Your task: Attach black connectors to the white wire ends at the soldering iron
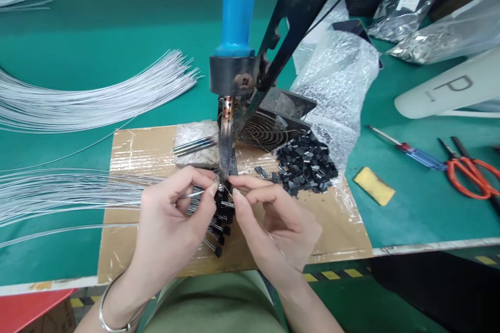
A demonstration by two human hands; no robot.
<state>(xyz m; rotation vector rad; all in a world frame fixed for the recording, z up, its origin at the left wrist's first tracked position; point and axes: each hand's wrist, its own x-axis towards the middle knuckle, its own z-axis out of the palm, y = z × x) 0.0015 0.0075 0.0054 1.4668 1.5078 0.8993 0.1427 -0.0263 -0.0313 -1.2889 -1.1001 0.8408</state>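
A soldering iron (236, 26) with a blue handle is clamped upright, its tip (225, 153) pointing down between my hands. My left hand (177, 218) is closed, pinching the end of a white wire (194, 194) just under the tip. On the other side my right hand (279, 218) is also closed, with a thin strand of solder wire (227, 191) at its thumb and forefinger. The small part at the tip is mostly hidden by my fingers. Below lie several wires ending in black connectors (219, 251), on a cardboard sheet (332, 229).
A loose bundle of white wires (117, 104) lies left. Small black pieces (307, 164) are heaped right of the black stand (289, 26), beside a bubble-wrap bag (336, 83). Farther right are a yellow sponge (374, 186), a screwdriver (414, 153), orange-handled scissors (469, 177) and a white cup (449, 86).
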